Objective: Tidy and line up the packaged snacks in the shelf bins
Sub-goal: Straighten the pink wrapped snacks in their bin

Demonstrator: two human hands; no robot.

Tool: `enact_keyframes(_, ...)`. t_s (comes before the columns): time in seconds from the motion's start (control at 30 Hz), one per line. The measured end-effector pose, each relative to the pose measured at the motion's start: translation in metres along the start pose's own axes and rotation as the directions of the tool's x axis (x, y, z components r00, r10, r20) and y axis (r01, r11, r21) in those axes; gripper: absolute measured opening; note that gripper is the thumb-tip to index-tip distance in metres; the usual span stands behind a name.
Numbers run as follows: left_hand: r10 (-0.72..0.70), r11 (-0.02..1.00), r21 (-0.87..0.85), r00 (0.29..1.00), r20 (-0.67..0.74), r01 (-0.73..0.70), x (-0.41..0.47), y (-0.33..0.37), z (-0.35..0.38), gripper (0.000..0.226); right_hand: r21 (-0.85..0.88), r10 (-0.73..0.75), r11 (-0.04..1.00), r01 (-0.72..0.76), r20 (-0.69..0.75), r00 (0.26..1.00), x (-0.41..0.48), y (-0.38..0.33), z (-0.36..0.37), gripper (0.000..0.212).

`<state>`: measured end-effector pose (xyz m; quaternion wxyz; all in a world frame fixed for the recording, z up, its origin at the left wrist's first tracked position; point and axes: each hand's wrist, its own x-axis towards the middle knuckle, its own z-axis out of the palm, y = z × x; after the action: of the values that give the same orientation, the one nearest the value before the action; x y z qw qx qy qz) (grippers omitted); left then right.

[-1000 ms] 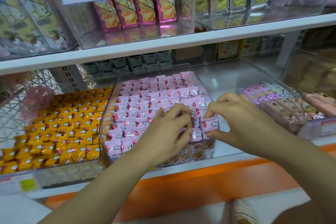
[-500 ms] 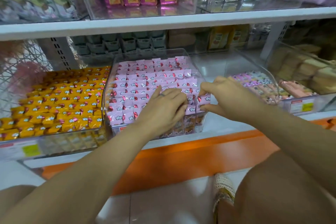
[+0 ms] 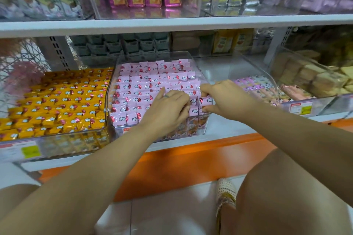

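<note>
On white shelf [image 3: 225, 128], right hand [image 3: 227, 99] pinches pink packet [image 3: 207, 100]; left hand [image 3: 168, 108] grip unclear

pink packs [image 3: 145, 84] w/ white clouds; yellow-orange packs [image 3: 57, 101]; orange shelf trim [image 3: 181, 158]

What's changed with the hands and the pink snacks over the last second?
The right hand has lowered the pink packet it pinches from a raised tilt down into the front right rows of the clear bin, and keeps its pinch. The left hand stayed curled over the neighbouring pink packets beside it. Nothing was let go; the orange packets are unchanged.
</note>
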<state>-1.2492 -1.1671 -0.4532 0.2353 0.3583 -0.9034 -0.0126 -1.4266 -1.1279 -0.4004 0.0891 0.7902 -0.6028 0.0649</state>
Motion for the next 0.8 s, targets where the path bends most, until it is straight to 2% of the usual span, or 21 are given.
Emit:
enact_keyframes(0.1,0.008,1.0,-0.013,1.0,-0.009,-0.008,-0.001,0.0,0.0,0.01,-0.004,0.006,1.0,-0.006,-0.009,1.0,0.0,-0.002,0.005,0.034)
enact_keyframes(0.23,-0.002,0.999,-0.051,1.0,-0.023,0.001,0.0,0.0,0.0,0.01,0.182,0.053,0.982,-0.051,-0.003,0.999,-0.007,0.003,0.004,0.035)
enact_keyframes(0.37,-0.047,0.995,-0.089,0.993,-0.106,0.037,0.007,-0.002,-0.001,0.011,0.305,0.067,0.952,-0.025,-0.126,0.99,-0.016,0.007,-0.003,0.032)
enact_keyframes(0.57,-0.008,0.991,0.13,0.998,-0.057,0.016,0.02,0.005,-0.008,0.017,0.514,0.129,0.857,0.031,-0.273,0.953,-0.014,0.012,-0.035,0.023)
enact_keyframes(0.67,-0.002,0.98,0.197,0.993,-0.118,0.025,0.024,0.015,-0.01,0.02,0.567,0.161,0.822,0.045,-0.309,0.937,-0.02,0.012,-0.048,0.027)
enact_keyframes(0.73,-0.024,0.988,0.147,0.988,-0.155,0.047,0.025,0.024,-0.009,0.018,0.583,0.169,0.81,0.072,-0.348,0.922,-0.026,0.013,-0.052,0.029)
enact_keyframes(0.8,-0.066,0.997,0.039,0.992,-0.109,0.071,0.025,0.032,-0.007,0.017,0.587,0.174,0.806,0.075,-0.355,0.919,-0.031,0.015,-0.053,0.031)
